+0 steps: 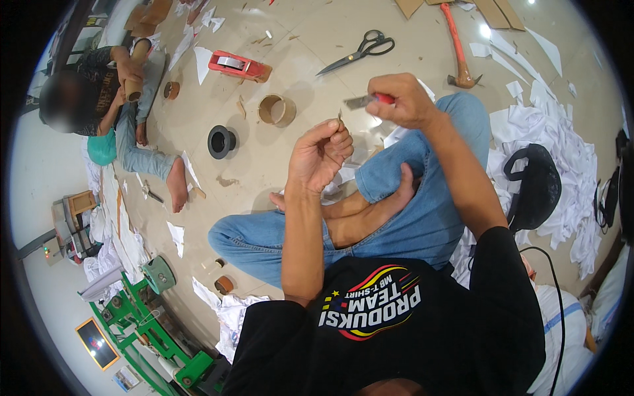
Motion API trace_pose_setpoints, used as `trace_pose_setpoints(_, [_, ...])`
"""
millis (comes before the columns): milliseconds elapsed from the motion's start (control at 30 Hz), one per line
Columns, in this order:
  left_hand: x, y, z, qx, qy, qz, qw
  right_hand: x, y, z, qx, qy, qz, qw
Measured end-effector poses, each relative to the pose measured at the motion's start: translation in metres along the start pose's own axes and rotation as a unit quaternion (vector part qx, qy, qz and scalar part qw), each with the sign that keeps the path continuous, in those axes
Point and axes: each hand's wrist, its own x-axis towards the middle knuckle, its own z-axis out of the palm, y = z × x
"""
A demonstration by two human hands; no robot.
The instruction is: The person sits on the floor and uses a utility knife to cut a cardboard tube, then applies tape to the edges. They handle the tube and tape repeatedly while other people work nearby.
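Observation:
Raised over my crossed legs, my left hand (pixel 320 157) is closed in a pinch on a small thin brownish sliver (pixel 340 115), too small to name surely. My right hand (pixel 406 102) grips a red-handled cutter knife (pixel 358 102); its blade points left, close to the sliver but apart from it. On the floor beyond my left hand stands a short cardboard tube ring (pixel 277 111), with a black flanged ring (pixel 222 142) to its left. Black-handled scissors (pixel 362 51) and a red tape dispenser (pixel 239 66) lie farther off.
At the far right lies a hammer (pixel 456 46). White cloth scraps (pixel 561 178) heap on the right, under a black bag (pixel 533 186). At the left a person (pixel 99 99) sits holding a cardboard tube (pixel 135 72). Green machinery (pixel 155 336) stands lower left.

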Motion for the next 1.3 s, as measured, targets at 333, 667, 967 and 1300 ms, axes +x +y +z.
trace_pose_setpoints(333, [0.003,-0.001,0.000,0.027,0.007,0.028,0.999,0.003,-0.008,0.013,-0.025,-0.034,-0.067,0.997])
trace_pose_setpoints(667, [0.004,0.000,0.006,0.026,-0.017,0.004,1.000,0.005,0.001,0.010,-0.063,0.002,-0.058,0.996])
trace_pose_setpoints(967, [0.003,-0.001,0.007,0.058,0.034,0.047,0.997,0.003,-0.001,0.006,0.024,-0.044,0.019,0.999])
trace_pose_setpoints(1300, [0.005,-0.008,0.015,0.075,0.087,0.087,0.990,0.006,-0.007,0.015,-0.013,-0.052,-0.047,0.997])
